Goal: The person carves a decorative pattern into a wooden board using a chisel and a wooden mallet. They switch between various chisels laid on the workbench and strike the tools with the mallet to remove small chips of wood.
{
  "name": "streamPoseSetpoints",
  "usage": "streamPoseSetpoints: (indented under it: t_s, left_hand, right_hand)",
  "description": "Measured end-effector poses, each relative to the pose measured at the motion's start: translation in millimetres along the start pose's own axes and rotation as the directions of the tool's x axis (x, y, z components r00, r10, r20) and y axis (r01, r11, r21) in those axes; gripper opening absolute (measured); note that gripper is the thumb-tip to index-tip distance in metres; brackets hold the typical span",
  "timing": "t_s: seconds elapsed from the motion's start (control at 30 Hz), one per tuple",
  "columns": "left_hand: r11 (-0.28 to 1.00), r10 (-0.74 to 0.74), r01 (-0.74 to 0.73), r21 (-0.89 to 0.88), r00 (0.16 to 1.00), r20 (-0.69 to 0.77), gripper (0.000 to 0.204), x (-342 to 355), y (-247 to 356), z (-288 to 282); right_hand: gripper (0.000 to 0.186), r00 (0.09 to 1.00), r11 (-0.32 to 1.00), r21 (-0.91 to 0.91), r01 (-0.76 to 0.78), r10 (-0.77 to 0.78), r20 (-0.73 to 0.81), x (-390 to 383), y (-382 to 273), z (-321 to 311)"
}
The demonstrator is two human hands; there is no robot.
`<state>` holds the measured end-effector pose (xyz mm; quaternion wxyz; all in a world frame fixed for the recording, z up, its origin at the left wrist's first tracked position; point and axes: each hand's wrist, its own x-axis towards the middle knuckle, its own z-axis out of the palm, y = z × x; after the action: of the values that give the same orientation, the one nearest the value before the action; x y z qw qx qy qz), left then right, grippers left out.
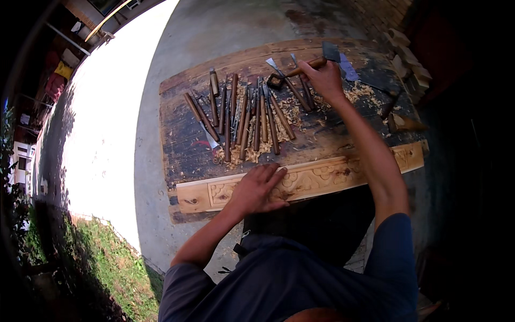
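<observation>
My left hand (258,189) lies flat on a long, pale carved board (316,178), fingers stretched out over its relief pattern. The board runs along the near edge of the workbench. At the far right side of the tools, my right hand (325,80) is closed on a wooden-handled tool (308,66) with a dark, squared head (275,81); its exact kind is unclear. Close by this hand are chisels (292,86) with wooden handles. Several more carving chisels (244,126) lie side by side in the middle, above my left hand.
Wood shavings (255,156) are scattered around the tools on the worn workbench (179,153). A dark block-shaped thing (331,52) and a purple piece (348,68) lie at the far right. A wooden block (403,123) sits at the right edge. Stacked blocks (413,72) stand beyond it.
</observation>
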<state>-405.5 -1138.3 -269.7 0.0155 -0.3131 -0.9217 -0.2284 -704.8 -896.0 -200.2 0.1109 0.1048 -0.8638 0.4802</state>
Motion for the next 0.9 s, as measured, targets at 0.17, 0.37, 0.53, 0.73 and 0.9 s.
streamPoseSetpoints:
  t_s: [0.17,0.37,0.53,0.73,0.9]
  left_hand:
    - [1.000,-0.011,0.011,-0.004,1.000,0.009,0.096,-1,1,-4]
    - [1.000,0.007,-0.007,-0.008,1.000,0.008,0.095,4,5,-9]
    - [0.999,0.015,-0.015,0.050,1.000,0.007,0.098,6,4,0]
    - [0.994,-0.002,-0.003,0.110,0.999,0.045,0.102,12,16,-2]
    - [0.991,0.039,-0.036,0.131,0.999,-0.021,0.104,49,63,13]
  right_hand:
    - [0.036,1.000,1.000,-0.009,-0.016,0.016,-0.013,6,9,18]
    - [0.028,0.999,0.995,-0.093,0.033,-0.034,-0.012,-2,5,24]
    - [0.025,0.978,0.979,-0.034,0.201,-0.203,-0.046,-43,-12,0]
    - [0.032,0.937,0.941,0.250,0.228,-0.141,-0.321,-162,-26,-141]
    - [0.030,0.803,0.987,0.160,-0.008,0.102,-0.587,-261,-6,-240]
